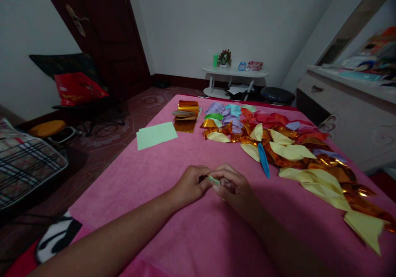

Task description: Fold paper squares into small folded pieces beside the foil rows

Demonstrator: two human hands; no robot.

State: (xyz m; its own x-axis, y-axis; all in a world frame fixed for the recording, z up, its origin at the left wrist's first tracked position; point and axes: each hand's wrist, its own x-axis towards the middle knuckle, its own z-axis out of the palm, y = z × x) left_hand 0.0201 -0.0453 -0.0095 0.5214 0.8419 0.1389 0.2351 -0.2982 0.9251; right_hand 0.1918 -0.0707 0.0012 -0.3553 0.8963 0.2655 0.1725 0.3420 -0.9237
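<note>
Close together over the middle of the pink-covered table (198, 235), my two hands grip one small piece of pale green folded paper (213, 180). My left hand (193, 184) pinches it between thumb and fingers. Curled around its other side is my right hand (233, 188); most of the paper is hidden by the fingers. A stack of pale green paper sheets (157, 135) lies flat beyond my left hand. Beside that stack sit gold foil sheets (187, 116), some of them bent upward.
Many folded paper pieces (292, 151) in yellow, purple and red, with shiny gold ones, spread over the table's right side. A blue folded piece (263, 160) lies nearest my right hand. Behind stands a small white table (235, 71); a chair with a red bag (78, 88) is at left.
</note>
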